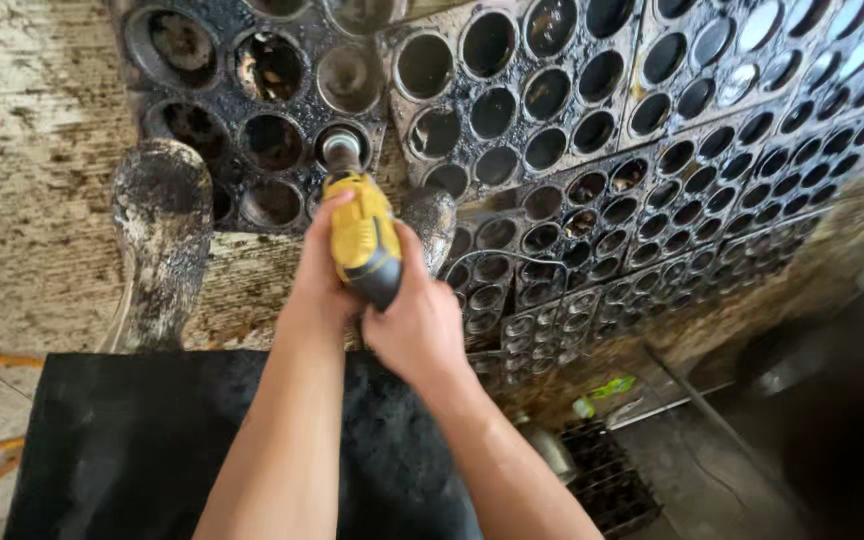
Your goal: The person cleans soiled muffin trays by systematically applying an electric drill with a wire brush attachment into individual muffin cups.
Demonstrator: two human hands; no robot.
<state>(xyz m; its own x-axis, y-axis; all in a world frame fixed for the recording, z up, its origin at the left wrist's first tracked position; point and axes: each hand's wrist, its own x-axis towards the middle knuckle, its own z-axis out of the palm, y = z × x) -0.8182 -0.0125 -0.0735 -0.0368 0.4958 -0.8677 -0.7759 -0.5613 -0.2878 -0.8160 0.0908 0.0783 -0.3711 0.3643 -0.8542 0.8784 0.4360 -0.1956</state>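
- At your far left, the stained pale work surface (22,200) carries a grimy, soot-coated spoon-shaped metal piece (162,240); it lies just beside the tray you are working on, so keep your elbow from nudging it.
- The blackened metal baking tray with large round cups (252,110) sits in front of you at upper left. I judge the step to be cleaning one cup at its lower right corner, so work one cup fully before shifting.
- Your left hand (317,275) is wrapped around the left side of the yellow-and-black handheld power tool (364,240), fingers curled over the yellow body. Hold it firm but not rigid.
- The tool's round metal head (341,152) sits in that cup. Keep it square to the cup so it bears evenly, I would say.
- Your right hand (417,320) closes around the dark rear grip, pressed close to the left hand. Let this hand steer.
- Below your forearms lies a black mat (132,440).
- To the right, stacked dark trays with smaller round cups (672,190) overlap in a fan; keep the tool clear of their edges.
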